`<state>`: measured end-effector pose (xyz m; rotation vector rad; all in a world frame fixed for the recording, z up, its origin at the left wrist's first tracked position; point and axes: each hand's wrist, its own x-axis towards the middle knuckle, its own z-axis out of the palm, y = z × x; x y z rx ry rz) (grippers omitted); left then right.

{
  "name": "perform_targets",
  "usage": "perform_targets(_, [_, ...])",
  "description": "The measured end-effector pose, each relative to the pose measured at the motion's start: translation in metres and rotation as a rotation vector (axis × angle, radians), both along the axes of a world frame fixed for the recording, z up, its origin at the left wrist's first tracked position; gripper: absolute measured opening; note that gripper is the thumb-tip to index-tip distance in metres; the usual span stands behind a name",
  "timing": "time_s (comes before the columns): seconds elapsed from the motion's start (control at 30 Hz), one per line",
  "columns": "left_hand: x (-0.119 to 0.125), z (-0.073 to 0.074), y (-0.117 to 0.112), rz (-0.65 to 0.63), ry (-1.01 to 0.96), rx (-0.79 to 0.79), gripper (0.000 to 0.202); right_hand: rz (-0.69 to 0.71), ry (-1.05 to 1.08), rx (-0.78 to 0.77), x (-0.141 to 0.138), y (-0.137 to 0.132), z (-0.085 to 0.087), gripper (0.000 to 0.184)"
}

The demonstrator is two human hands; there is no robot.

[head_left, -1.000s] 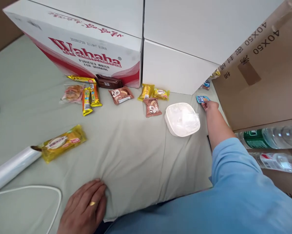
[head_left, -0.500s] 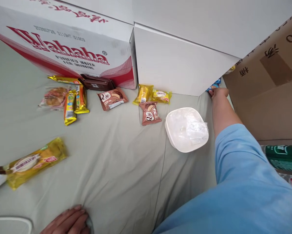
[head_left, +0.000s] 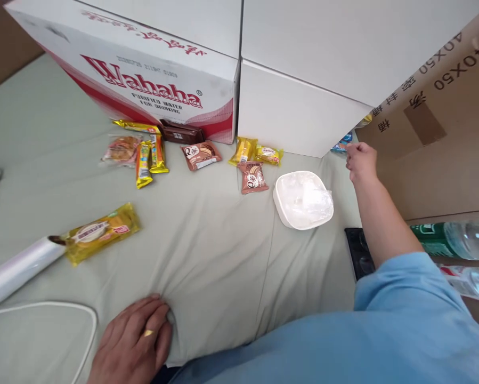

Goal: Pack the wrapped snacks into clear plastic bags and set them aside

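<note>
My right hand (head_left: 361, 161) is stretched out at the right, beside a blue packet (head_left: 342, 143) at the foot of the white boxes. Its fingers are loosely bent and a little apart, with nothing visible in them; a fingertip is near or at the packet's edge. My left hand (head_left: 133, 338) lies on the pale green sheet (head_left: 207, 256), palm down, fingers bent, a yellow band on one finger. A white plastic tub (head_left: 303, 200) with clear film over it stands between the hands. Behind it are a brown-wrapped biscuit (head_left: 253, 177) and small yellow-wrapped cakes (head_left: 269, 154).
A Wahaha water carton (head_left: 159, 80) and a white box (head_left: 295, 112) line the back; a brown carton (head_left: 443, 149) stands right. Several snacks, one a brown packet (head_left: 201, 154), lie before the boxes. A film roll (head_left: 23, 272), cable (head_left: 91, 325) and bottles (head_left: 471, 240) flank the sheet.
My right hand has drawn back slightly from the blue packet, which stays by the box. The view has shifted, showing more of my left hand and a dark tray under the right arm.
</note>
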<state>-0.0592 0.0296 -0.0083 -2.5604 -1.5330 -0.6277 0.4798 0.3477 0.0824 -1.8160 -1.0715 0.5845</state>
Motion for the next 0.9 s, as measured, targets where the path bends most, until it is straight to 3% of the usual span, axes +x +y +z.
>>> perform_targets(0.07, [0.001,-0.001,-0.001,0.001,-0.003,0.015,0.019,0.192,-0.098,0.027,-0.025,-0.045,0.018,0.006])
perform_targets(0.17, [0.001,-0.003,-0.003,0.008,-0.008,0.030,0.018,0.620,-0.373,-0.114,-0.051,-0.105,0.034,0.015])
perform_targets(0.23, [0.003,-0.003,-0.004,0.019,-0.017,0.032,0.018,0.724,-0.560,-0.242,-0.059,-0.130,0.038,0.013])
perform_targets(0.3, [0.004,-0.004,-0.005,0.033,-0.030,0.025,0.017,0.680,-0.682,-0.292,-0.064,-0.145,0.040,0.005])
perform_targets(0.37, [0.005,-0.005,-0.006,0.046,-0.058,0.009,0.018,0.576,-0.691,-0.212,-0.072,-0.158,0.043,0.010])
perform_targets(0.47, [0.006,-0.009,-0.010,0.053,-0.133,0.003,0.019,0.451,-0.451,-0.050,-0.092,-0.180,0.050,0.017])
perform_targets(0.53, [0.006,-0.011,-0.012,0.065,-0.181,0.019,0.017,0.408,-0.357,-0.026,-0.106,-0.193,0.050,0.022])
perform_targets(0.7, [0.003,-0.014,-0.014,0.054,-0.229,0.014,0.014,0.295,-0.765,-0.175,-0.112,-0.184,0.034,0.016])
perform_targets(0.77, [0.000,-0.013,-0.014,0.026,-0.262,-0.010,0.016,0.222,-0.792,-0.243,-0.108,-0.175,0.030,0.007])
perform_targets(0.83, [-0.002,-0.012,-0.016,0.015,-0.368,-0.032,0.016,0.146,-0.660,-0.166,-0.112,-0.176,0.031,0.004])
perform_targets(0.9, [0.000,-0.009,-0.020,0.057,-0.549,-0.055,0.015,0.121,-0.358,-0.013,-0.131,-0.190,0.034,0.013])
